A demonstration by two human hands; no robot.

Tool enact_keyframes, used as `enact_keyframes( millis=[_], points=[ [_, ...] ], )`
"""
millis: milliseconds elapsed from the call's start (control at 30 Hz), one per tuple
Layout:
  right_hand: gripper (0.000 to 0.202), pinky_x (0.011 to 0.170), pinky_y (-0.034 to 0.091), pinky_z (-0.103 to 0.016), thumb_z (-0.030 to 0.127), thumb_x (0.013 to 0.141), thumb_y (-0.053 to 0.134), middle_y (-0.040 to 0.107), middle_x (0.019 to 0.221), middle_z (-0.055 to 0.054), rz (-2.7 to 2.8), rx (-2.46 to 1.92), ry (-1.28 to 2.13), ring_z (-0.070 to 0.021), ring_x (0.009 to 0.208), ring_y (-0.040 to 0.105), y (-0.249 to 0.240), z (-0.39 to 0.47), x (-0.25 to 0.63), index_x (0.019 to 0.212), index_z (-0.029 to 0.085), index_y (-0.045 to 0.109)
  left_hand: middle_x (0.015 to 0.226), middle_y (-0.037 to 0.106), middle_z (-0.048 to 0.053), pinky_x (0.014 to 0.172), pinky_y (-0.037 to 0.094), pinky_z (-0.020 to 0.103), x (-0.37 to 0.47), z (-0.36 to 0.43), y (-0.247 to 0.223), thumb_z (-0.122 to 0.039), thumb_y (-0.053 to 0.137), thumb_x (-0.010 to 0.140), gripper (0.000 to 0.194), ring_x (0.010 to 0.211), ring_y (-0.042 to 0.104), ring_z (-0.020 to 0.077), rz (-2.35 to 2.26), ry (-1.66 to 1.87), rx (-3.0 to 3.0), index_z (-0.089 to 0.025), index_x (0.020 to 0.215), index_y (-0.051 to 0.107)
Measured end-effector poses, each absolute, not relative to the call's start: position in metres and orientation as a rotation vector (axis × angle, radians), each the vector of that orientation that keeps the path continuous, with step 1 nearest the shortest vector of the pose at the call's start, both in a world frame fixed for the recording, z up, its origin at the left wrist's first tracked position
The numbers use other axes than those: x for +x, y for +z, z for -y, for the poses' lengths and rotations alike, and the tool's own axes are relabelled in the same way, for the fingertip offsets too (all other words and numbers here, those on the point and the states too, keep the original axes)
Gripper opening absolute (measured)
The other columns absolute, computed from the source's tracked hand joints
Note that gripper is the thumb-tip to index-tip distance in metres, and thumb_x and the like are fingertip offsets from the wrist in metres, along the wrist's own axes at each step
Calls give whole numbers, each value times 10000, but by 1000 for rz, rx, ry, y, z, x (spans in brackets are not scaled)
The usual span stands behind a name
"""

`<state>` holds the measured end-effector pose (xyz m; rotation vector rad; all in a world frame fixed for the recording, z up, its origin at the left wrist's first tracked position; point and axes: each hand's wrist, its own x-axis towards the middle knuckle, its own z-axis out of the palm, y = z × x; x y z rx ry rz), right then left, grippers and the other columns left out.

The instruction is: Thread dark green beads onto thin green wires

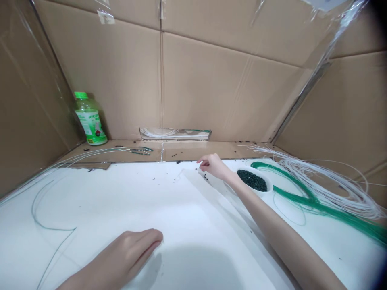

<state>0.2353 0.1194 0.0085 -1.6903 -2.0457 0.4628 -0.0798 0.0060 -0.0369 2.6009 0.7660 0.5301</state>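
Note:
My left hand (139,245) is low over the white sheet (115,201), its fingers pressed together; whatever may be between the fingertips is hidden. At the far edge of the sheet, my right hand (213,166) has its fingers curled into a pinch, and I cannot make out what they hold. A few small dark beads (205,176) lie just below its fingertips. To the right of that hand stands a white bowl (270,186) of dark green beads (252,180). A thin green strand (56,251) bends across the sheet left of my left hand.
A green-capped bottle (90,125) stands at the back left. Long strands with beaded ends (140,151) lie along the back. Bundles of green strands (329,211) and white strands (326,187) spread at the right. Cardboard walls (211,80) enclose the work surface.

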Motion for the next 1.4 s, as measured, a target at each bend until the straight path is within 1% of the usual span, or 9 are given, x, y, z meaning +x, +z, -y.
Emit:
enact_keyframes(
  millis=[67, 167, 267, 467, 800, 1033, 1267, 1400],
  points=[
    [202, 705, 526, -244, 63, 785, 573, 711, 811, -54, 2041, -1721, 473, -123, 694, 668, 5, -121, 238, 973, 111, 629, 663, 614, -23, 521, 465, 181, -81, -5, -38, -196, 317, 924, 248, 538, 586, 105, -765, 545, 2606, -215, 858, 556],
    [154, 707, 534, -296, 187, 849, 574, 679, 776, -19, 2047, -1784, 468, -118, 682, 652, 3, -121, 251, 973, 105, 610, 671, 618, -19, 530, 466, 185, -82, -5, -39, -194, 311, 927, 250, 547, 591, 108, -763, 526, 2613, -215, 867, 554],
    [184, 727, 526, -315, 282, 874, 554, 658, 750, -4, 2085, -1832, 458, -116, 683, 639, 3, -122, 262, 918, 116, 619, 659, 610, -22, 525, 459, 184, -82, -5, -39, -192, 311, 927, 255, 540, 587, 106, -767, 495, 2606, -213, 843, 550],
    [245, 740, 517, -325, 346, 888, 523, 659, 764, -7, 2134, -1877, 460, -115, 682, 632, 1, -124, 266, 934, 125, 619, 666, 614, -26, 528, 459, 179, -80, -6, -37, -204, 326, 924, 242, 548, 591, 105, -776, 495, 2589, -217, 836, 551],
    [247, 756, 514, -333, 339, 896, 511, 657, 807, -16, 2147, -1898, 421, -118, 705, 630, 0, -125, 264, 981, 129, 608, 673, 624, -19, 528, 469, 180, -81, -5, -37, -218, 320, 926, 246, 555, 599, 111, -783, 505, 2609, -220, 864, 558],
    [237, 702, 524, -309, 321, 897, 514, 644, 815, -15, 2133, -1947, 404, -109, 682, 618, 1, -123, 261, 1005, 126, 594, 663, 620, -23, 527, 471, 181, -81, -6, -36, -214, 322, 925, 246, 544, 595, 108, -779, 505, 2603, -221, 858, 559],
    [230, 615, 519, -264, 311, 901, 507, 626, 796, -8, 2151, -1965, 388, -89, 619, 590, -2, -126, 264, 1013, 124, 582, 669, 628, -22, 534, 477, 182, -81, -5, -37, -219, 321, 927, 252, 548, 602, 111, -782, 517, 2599, -225, 881, 569],
    [222, 637, 511, -277, 289, 906, 496, 625, 788, -6, 2193, -1911, 351, -93, 617, 585, -3, -128, 267, 1034, 127, 580, 672, 630, -19, 529, 474, 183, -81, -5, -37, -222, 326, 926, 246, 551, 604, 115, -785, 511, 2602, -225, 882, 569]
  ],
)
